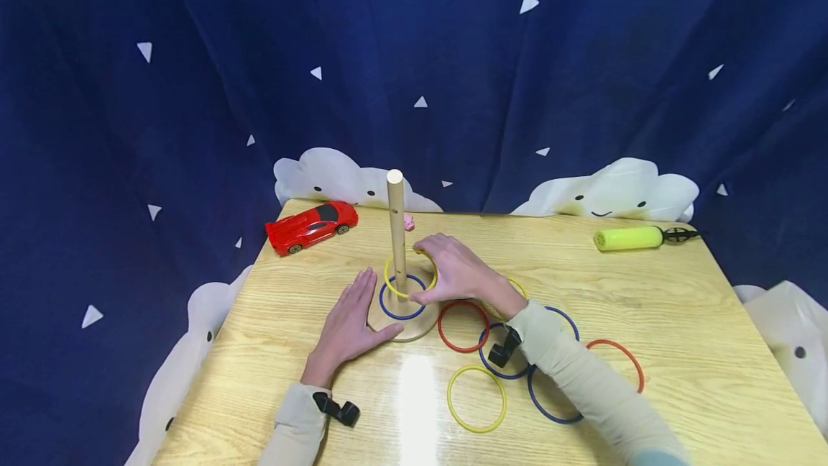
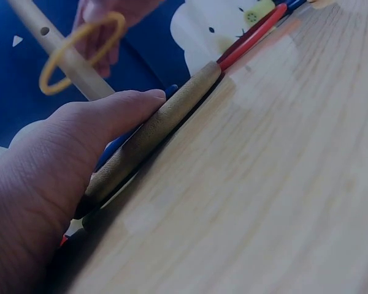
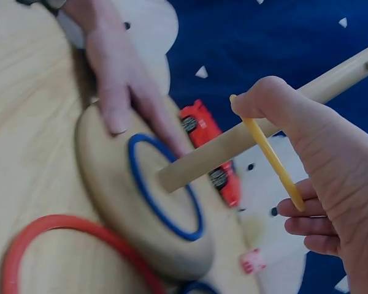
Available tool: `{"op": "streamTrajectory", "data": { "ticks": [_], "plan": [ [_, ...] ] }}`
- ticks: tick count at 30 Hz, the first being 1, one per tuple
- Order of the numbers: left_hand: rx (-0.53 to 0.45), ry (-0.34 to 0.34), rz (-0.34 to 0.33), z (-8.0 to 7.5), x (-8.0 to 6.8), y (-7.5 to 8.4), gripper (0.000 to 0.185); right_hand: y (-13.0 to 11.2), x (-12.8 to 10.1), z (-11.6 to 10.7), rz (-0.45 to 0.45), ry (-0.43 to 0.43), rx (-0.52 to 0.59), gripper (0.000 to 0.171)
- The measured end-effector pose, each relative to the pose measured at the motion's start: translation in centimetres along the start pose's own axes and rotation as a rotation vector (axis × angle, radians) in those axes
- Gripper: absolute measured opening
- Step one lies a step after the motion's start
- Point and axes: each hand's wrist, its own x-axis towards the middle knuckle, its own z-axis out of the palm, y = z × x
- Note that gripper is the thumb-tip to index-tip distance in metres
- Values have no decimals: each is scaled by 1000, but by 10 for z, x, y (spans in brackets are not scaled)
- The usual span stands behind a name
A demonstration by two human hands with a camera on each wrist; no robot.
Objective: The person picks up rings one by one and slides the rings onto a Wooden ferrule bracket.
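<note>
A wooden peg (image 1: pixel 397 229) rises from a round wooden base (image 1: pixel 409 331), with a blue ring (image 1: pixel 404 318) lying around its foot. My right hand (image 1: pixel 456 268) grips a yellow ring (image 3: pixel 271 153) between thumb and fingers. That ring encircles the peg partway up, above the blue one. My left hand (image 1: pixel 349 326) rests at the left side of the base with fingers straight, its thumb (image 2: pixel 126 110) on the base's edge.
Right of the base lie red, blue and yellow rings, among them a red ring (image 1: pixel 463 349) and a yellow ring (image 1: pixel 476 429). A red toy car (image 1: pixel 312 227) sits at back left, a small pink toy (image 1: pixel 409 222) behind the peg, a yellow-green pump (image 1: pixel 629 238) at back right.
</note>
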Motion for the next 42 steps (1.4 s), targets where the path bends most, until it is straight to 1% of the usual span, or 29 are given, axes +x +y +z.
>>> {"op": "streamTrajectory", "data": {
  "ticks": [6, 10, 13, 21, 27, 33, 37, 42],
  "plan": [
    [9, -3, 1, 0, 1, 0, 121, 10, -7, 24, 37, -34, -14, 93],
    [15, -13, -5, 0, 1, 1, 122, 16, -10, 38, 89, -78, -50, 96],
    [14, -14, -6, 0, 1, 1, 123, 20, -13, 46, 110, -99, -75, 96],
    [8, 1, 0, 2, 1, 1, 123, 23, -16, 53, 120, -113, -71, 97],
    [8, -2, 0, 1, 1, 1, 122, 23, -21, 53, 141, -108, -42, 100],
    [2, -8, -8, 1, 1, 1, 122, 24, -35, 44, 172, -69, 23, 104],
    [5, -3, -8, 1, 0, 1, 122, 24, -54, 32, 199, -24, 43, 100],
    [4, 1, -3, 1, 1, 0, 122, 24, -89, 13, 238, 56, 59, 95]
  ]
}}
